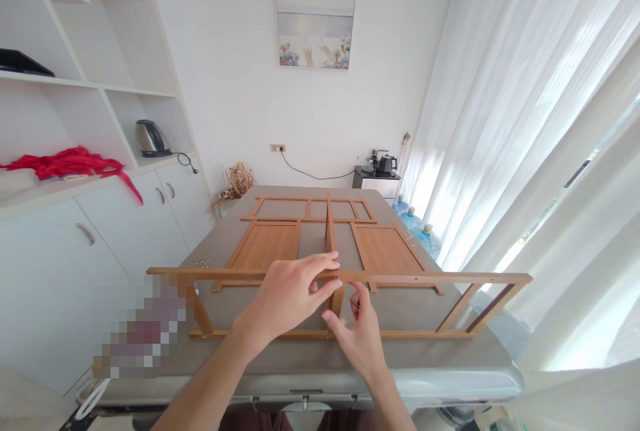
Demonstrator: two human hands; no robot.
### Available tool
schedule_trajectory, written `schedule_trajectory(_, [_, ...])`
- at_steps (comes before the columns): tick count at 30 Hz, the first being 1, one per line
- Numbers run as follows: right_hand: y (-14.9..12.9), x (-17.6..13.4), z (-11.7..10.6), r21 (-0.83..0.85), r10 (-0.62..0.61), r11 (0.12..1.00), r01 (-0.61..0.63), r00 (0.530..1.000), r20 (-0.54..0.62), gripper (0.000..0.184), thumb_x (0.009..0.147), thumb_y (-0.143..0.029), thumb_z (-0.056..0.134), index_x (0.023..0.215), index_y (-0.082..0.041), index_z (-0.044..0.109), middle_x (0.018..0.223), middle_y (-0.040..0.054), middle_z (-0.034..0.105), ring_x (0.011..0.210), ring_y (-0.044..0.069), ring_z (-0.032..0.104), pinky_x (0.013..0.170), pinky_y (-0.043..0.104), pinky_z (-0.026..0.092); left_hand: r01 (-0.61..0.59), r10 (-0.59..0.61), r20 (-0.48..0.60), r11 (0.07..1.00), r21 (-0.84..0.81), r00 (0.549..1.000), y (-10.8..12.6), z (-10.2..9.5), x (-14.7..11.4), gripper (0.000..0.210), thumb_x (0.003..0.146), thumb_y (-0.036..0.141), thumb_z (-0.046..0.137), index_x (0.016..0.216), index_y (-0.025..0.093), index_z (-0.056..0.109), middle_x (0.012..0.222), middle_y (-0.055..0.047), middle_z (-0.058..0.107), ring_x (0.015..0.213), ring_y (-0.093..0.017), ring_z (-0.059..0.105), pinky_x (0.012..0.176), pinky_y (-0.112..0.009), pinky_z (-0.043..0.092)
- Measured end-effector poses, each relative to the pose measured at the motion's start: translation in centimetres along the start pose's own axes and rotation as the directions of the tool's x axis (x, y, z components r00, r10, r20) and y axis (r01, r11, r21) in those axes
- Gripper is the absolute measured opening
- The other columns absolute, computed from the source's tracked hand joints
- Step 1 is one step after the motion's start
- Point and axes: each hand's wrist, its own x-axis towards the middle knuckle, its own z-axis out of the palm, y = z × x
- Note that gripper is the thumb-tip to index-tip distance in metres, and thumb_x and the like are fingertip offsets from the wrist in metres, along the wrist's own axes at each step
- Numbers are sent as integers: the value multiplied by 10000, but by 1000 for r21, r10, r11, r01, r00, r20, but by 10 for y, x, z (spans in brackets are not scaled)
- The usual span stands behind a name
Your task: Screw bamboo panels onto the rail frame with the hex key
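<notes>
A long wooden frame [425, 278] stands on edge across the near side of the table. My left hand [290, 294] is closed on its top rail, where the middle upright [336, 301] meets it. Just right of that upright, my right hand [361, 334] pinches a thin metal tool [353, 299]; fingers hide most of it, so its exact kind does not show. A long wooden bar [329, 231] runs back from the middle joint. Behind lie two wooden panels, the left panel [267, 244] and the right panel [393, 248], plus a flat slatted frame [287, 219].
Small hardware pieces [202, 263] lie on the table [300, 361] at the left. A blurred-out patch [145, 334] covers the left corner. White cabinets [130, 218] stand left; curtains [480, 118] and water bottles [427, 236] are on the right.
</notes>
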Motion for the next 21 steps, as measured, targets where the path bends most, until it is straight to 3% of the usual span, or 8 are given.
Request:
schedule_trajectory(3, [3, -6, 12, -288, -63, 957, 36, 994, -87, 549, 828, -601, 657, 1209, -219, 557, 988, 78, 590, 870, 258, 540, 767, 380, 437, -3, 4, -17, 1000, 7, 1000, 0, 0, 0, 287, 958, 464, 537, 1176, 328, 664, 1329, 46, 655, 606, -86, 652, 728, -258, 554])
schedule_trajectory(6, [8, -12, 28, -440, -87, 898, 18, 987, -137, 385, 916, -576, 546, 1028, -216, 622, 852, 58, 551, 764, 245, 497, 740, 381, 400, -6, 6, -21, 1000, 2, 1000, -1, 1, -1, 281, 958, 460, 530, 1154, 318, 674, 1357, 33, 636, 591, -86, 642, 749, -271, 555])
schedule_trajectory(13, [8, -19, 45, -375, -63, 926, -31, 970, -236, 322, 957, -492, 517, 757, -239, 497, 765, 24, 514, 684, 214, 442, 693, 339, 353, -21, 22, -28, 1000, 5, 999, 0, 0, -1, 242, 961, 441, 539, 1129, 316, 660, 1360, 56, 631, 605, -90, 645, 738, -272, 543])
schedule_trajectory(21, [18, -16, 56, -351, -43, 935, -53, 964, -261, 359, 936, -451, 556, 716, -262, 345, 709, -13, 447, 682, 215, 428, 647, 320, 319, -29, 29, -10, 1000, -6, 1000, 1, -3, -1, 223, 967, 404, 539, 1149, 328, 643, 1379, 76, 614, 644, -92, 679, 780, -286, 542])
